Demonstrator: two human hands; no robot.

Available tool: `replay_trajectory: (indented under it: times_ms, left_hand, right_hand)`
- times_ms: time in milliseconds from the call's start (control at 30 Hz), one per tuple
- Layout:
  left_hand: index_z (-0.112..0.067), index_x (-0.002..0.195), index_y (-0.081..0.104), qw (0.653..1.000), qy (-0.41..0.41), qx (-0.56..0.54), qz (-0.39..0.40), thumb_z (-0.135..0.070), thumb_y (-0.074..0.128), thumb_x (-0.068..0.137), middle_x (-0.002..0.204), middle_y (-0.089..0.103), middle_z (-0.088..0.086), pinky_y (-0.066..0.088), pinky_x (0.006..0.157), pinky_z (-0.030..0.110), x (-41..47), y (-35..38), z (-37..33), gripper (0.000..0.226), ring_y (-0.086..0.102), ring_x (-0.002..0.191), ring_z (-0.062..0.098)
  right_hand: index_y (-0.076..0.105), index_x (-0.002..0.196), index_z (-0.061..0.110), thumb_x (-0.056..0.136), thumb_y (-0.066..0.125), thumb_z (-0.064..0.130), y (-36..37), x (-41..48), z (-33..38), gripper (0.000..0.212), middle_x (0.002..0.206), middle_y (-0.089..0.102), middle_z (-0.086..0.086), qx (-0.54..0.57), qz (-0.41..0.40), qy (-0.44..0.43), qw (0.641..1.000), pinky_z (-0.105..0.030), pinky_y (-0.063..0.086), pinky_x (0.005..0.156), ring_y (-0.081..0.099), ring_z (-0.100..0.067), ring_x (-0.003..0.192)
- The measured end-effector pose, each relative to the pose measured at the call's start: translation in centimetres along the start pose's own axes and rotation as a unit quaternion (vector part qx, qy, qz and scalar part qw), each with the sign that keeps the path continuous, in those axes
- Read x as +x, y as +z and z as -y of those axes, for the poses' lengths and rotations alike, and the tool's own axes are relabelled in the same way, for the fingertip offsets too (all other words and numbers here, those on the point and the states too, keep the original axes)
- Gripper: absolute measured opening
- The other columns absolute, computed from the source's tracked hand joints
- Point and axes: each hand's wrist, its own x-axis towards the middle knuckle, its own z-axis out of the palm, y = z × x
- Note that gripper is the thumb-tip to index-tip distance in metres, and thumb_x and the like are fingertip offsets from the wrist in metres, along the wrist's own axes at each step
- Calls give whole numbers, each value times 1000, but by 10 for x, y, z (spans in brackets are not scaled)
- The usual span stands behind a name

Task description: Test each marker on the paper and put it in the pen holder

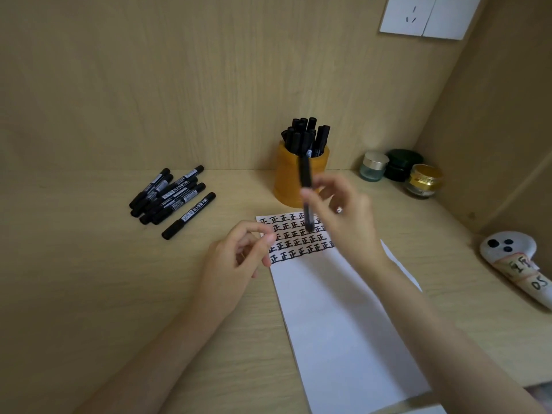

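Right hand (337, 216) lifts a marker (306, 186) over the paper (334, 318).
The right hand pinches the black marker, which is blurred and nearly upright above the written rows. The left hand (239, 258) sits at the sheet's 9 o'clock edge, fingers curled, thumb meeting forefinger; whether it pinches anything cannot be told. The marker-filled pen holder (288, 180) stands on the surface (119, 294) at the paper's 12 o'clock, with loose markers (173, 198) at 10 o'clock.
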Motion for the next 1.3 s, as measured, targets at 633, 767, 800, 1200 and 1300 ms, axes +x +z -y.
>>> replay_trajectory:
  times_ms: [633, 767, 800, 1200, 1300]
  left_hand:
    - [-26, 90, 64, 997, -9, 79, 16, -33, 48, 91, 64, 64, -6, 44, 51, 24, 5, -1, 14, 17, 52, 51, 5]
    - [-27, 91, 63, 996, -8, 86, 19, -32, 48, 92, 64, 64, -7, 46, 52, 27, 6, -1, 15, 16, 53, 51, 6]
    - [-27, 91, 63, 996, -8, 86, 19, -32, 48, 92, 64, 64, -7, 46, 52, 28, 6, 0, 15, 16, 53, 51, 6]
    - [-25, 92, 63, 995, -6, 99, 20, -30, 48, 92, 65, 64, -9, 47, 53, 28, 5, -1, 14, 16, 54, 51, 5]
    - [-26, 92, 63, 995, -5, 97, 19, -29, 48, 93, 65, 64, -7, 47, 53, 26, 5, -2, 15, 15, 53, 51, 5]
  right_hand:
    - [38, 139, 22, 96, 54, 9, 6, 101, -32, 48, 79, 56, 10, -75, -79, 2, 994, -30, 56, 74, 65, -14, 76]
    - [45, 140, 21, 98, 53, 17, 11, 97, -44, 43, 94, 59, 5, -103, -68, 15, 992, -17, 48, 71, 58, -8, 77]
    - [46, 140, 21, 98, 53, 17, 11, 97, -45, 43, 97, 58, 2, -113, -74, 10, 991, -9, 43, 68, 54, -5, 77]
    - [52, 125, 14, 95, 57, 16, 8, 110, -32, 31, 87, 61, 4, -164, -28, 0, 986, -22, 47, 61, 59, -12, 80]
    - [51, 124, 13, 95, 56, 15, 5, 111, -37, 30, 86, 60, 2, -145, -51, 36, 987, -35, 53, 69, 61, -15, 80]
